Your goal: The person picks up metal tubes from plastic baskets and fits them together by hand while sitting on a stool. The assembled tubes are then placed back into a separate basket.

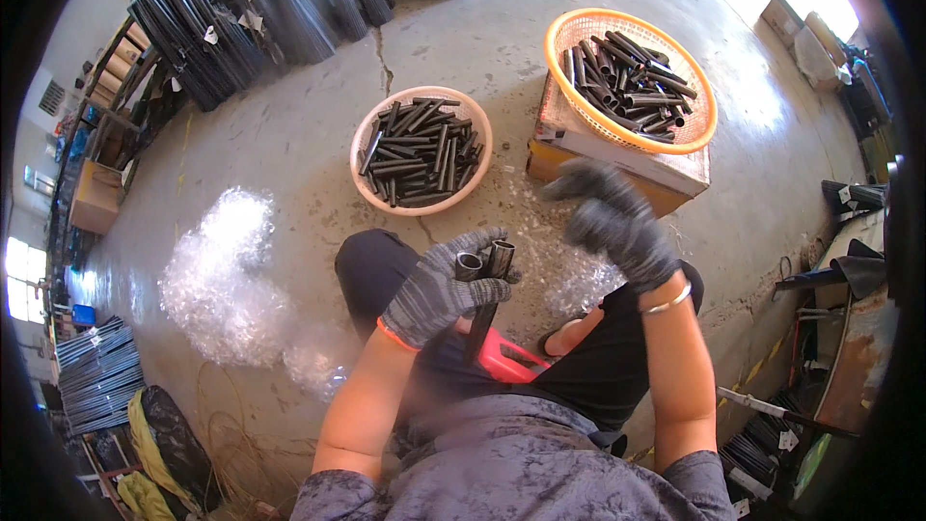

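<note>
The left hand (436,291) and right hand (622,224) wear knitted gloves in mottled grey, darker and lighter bands running across them; the left glove ends in a thin orange cuff (397,337). A shiny, pale metal bangle (666,301) circles the right wrist. The shirt (521,473) is dark grey with blotchy patterning and short sleeves (699,484). The trousers (612,381) are plain and black.

Bright daylight from upper right, glare on the floor (759,98), black, bent fisheye edges.
</note>
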The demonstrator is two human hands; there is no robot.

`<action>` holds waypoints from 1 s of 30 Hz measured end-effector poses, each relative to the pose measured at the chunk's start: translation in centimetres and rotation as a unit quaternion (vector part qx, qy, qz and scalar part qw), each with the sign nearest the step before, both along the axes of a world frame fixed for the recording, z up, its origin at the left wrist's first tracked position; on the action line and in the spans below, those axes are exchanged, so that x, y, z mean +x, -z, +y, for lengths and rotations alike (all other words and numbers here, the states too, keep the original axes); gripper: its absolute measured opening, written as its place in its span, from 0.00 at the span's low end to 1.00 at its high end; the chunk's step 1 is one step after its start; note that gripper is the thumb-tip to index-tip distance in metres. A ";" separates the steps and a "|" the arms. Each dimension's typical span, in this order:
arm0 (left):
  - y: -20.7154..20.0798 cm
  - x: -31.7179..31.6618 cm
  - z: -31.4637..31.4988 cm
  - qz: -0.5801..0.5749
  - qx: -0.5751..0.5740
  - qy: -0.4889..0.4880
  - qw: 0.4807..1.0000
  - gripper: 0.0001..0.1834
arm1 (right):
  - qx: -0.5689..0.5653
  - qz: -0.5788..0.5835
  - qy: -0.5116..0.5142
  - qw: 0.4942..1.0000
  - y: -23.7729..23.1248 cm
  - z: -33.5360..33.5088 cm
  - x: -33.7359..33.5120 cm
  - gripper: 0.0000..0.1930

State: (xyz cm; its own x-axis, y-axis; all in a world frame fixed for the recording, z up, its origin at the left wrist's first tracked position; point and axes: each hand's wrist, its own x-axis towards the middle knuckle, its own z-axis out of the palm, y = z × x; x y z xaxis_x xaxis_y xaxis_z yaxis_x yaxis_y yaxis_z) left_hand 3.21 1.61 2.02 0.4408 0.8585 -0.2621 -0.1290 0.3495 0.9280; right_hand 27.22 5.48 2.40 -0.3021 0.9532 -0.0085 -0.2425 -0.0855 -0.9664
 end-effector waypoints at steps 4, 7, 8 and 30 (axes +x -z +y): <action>-0.1 0.3 0.2 0.150 0.118 -0.001 0.982 0.32 | -0.038 -0.027 -0.106 0.993 4.9 -2.4 -3.7 0.25; -0.6 0.0 0.1 0.244 0.131 -0.004 0.961 0.33 | -0.129 0.001 -0.120 0.984 5.1 -2.3 -3.0 0.22; -0.8 0.0 0.1 0.263 0.128 -0.008 0.956 0.33 | -0.124 0.016 -0.123 0.984 5.1 -2.3 -3.0 0.21; 0.5 -1.7 -0.9 0.329 0.169 0.036 0.928 0.30 | -0.048 0.192 0.276 0.940 5.8 2.7 7.0 0.07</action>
